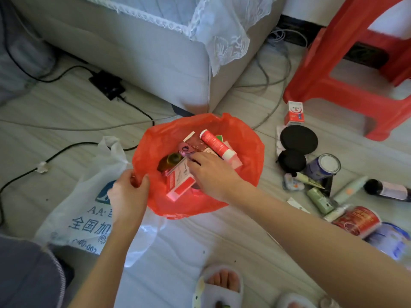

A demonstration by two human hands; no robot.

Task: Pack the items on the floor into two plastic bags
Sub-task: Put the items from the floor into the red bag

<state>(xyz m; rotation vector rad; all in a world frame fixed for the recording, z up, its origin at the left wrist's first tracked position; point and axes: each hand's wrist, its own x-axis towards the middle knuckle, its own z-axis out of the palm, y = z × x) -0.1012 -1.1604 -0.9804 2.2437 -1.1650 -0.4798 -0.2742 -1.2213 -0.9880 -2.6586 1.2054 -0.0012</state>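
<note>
A red plastic bag (242,165) stands open on the floor. Inside lie a red-and-white tube (216,144), a pink object (185,150), a dark bottle (170,160) and a red-and-white box (179,181). My left hand (127,192) pinches the bag's near-left rim. My right hand (211,174) reaches into the bag, fingers curled over the box's top edge; whether it grips the box is unclear. A white printed plastic bag (89,210) lies flat to the left, partly under the red one. To the right, loose items lie on the floor: a small carton (294,113), black round cases (299,140), a tin (324,166), tubes (320,200) and a red can (358,221).
A grey bed corner with lace (178,70) stands behind the bag. A red plastic stool (347,70) is at the back right. Black cables and a power adapter (106,84) cross the floor on the left. My slippered foot (219,285) is near the bottom.
</note>
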